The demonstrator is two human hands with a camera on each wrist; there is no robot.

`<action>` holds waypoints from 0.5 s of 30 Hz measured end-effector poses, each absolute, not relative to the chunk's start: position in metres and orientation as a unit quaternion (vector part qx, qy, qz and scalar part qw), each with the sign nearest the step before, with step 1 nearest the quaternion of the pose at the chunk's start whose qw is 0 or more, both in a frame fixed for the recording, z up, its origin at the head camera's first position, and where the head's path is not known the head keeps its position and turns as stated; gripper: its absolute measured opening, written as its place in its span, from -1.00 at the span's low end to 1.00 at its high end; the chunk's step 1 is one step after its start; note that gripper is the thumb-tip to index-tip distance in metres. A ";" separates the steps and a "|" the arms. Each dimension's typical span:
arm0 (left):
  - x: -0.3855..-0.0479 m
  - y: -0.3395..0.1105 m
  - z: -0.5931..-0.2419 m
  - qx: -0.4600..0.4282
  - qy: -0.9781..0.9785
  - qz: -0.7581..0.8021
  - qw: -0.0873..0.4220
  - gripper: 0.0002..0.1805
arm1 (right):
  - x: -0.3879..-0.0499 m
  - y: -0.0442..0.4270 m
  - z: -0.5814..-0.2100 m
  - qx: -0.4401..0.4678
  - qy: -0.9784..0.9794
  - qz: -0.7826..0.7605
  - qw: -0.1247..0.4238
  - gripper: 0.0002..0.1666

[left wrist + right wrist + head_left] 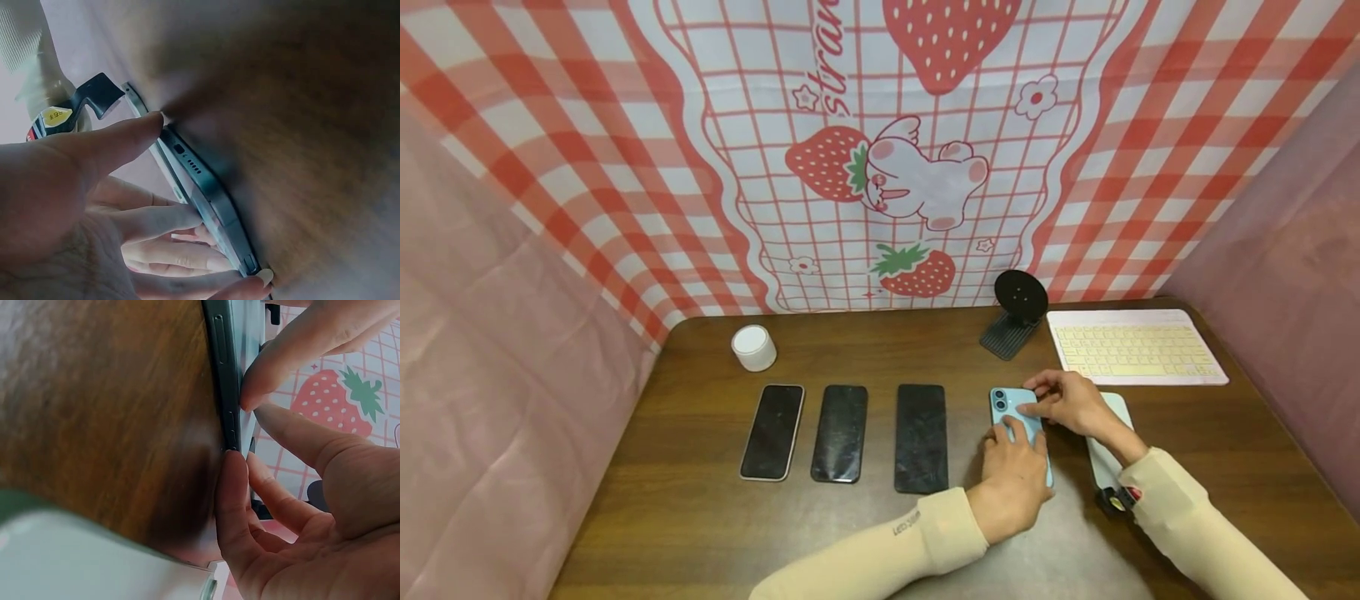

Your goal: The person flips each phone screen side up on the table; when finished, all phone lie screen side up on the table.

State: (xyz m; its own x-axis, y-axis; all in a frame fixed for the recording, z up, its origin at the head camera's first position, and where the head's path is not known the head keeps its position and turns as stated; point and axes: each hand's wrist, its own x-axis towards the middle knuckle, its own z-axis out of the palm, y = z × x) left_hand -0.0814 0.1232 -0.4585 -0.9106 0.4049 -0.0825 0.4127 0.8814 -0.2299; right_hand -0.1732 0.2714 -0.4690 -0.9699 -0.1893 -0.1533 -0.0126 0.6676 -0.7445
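A light blue phone (1013, 398) lies back up on the wooden table, its two camera lenses at the far left corner. My left hand (1017, 482) grips it across the width, thumb on one edge and fingers on the other; the left wrist view shows the phone's port end (209, 190) between them. Near the camera end, my right hand (1070, 403) pinches the right edge, thumb over the back and a finger against the side frame (224, 369). Beneath the right wrist lies a pale phone (1101, 460), partly hidden by the sleeve and wrist strap.
Left of the hands, three dark-screened phones lie in a row: one light-framed (772, 432), one black (839, 433), one larger black (921, 437). Farther back are a white cylinder (754, 347), a black folding stand (1020, 296) and a pink-and-cream keyboard (1138, 346). A patterned cloth hangs behind.
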 end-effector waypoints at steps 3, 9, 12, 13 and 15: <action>-0.082 0.126 -0.459 0.203 0.970 -0.130 0.010 -0.13 | -0.173 0.272 -0.470 -0.054 0.906 -0.406 0.108 -0.49; -0.082 0.127 -0.461 0.198 0.971 -0.131 -0.006 -0.17 | -0.173 0.271 -0.470 -0.051 0.907 -0.406 0.102 -0.50; -0.081 0.127 -0.461 0.202 0.970 -0.131 -0.011 -0.18 | -0.172 0.270 -0.470 -0.051 0.908 -0.404 0.103 -0.49; -0.081 0.127 -0.461 0.205 0.970 -0.132 -0.012 -0.18 | -0.172 0.270 -0.470 -0.051 0.908 -0.402 0.103 -0.49; -0.081 0.127 -0.462 0.210 0.969 -0.132 -0.012 -0.18 | -0.172 0.270 -0.471 -0.050 0.910 -0.400 0.102 -0.48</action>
